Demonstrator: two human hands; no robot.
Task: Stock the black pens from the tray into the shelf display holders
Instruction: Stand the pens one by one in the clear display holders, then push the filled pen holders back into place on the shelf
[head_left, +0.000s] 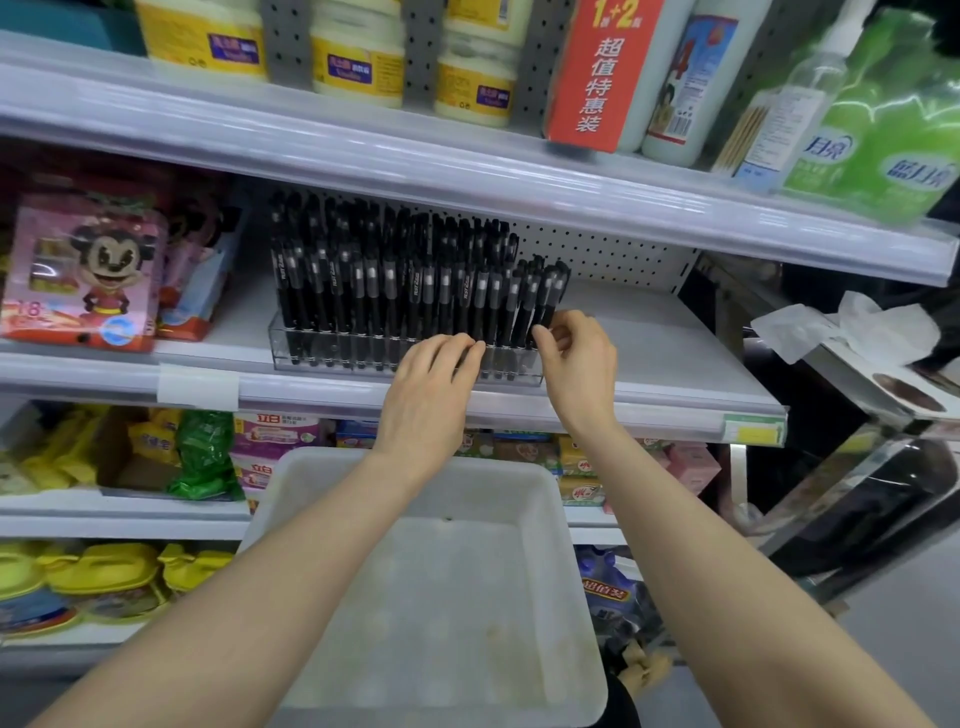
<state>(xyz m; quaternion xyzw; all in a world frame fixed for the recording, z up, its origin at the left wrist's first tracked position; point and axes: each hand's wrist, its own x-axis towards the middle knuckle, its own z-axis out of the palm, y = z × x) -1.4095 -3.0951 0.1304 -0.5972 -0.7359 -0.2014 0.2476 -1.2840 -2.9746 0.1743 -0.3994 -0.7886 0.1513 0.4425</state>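
On the shelf, black pens upright in holder, both hands' fingers pinching pens.

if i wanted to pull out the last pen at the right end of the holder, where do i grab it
Pinch the rightmost pen on its upper barrel, just below the cap, and come from the right and above. It leans right at the end of the clear holder, so that side is free, while neighbours crowd its left. The right hand already sits there, at its lower barrel.

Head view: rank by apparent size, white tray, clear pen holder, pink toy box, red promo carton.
1. White tray, though it is nearest the camera.
2. Clear pen holder with its pens.
3. Pink toy box and red promo carton: too close to rank.
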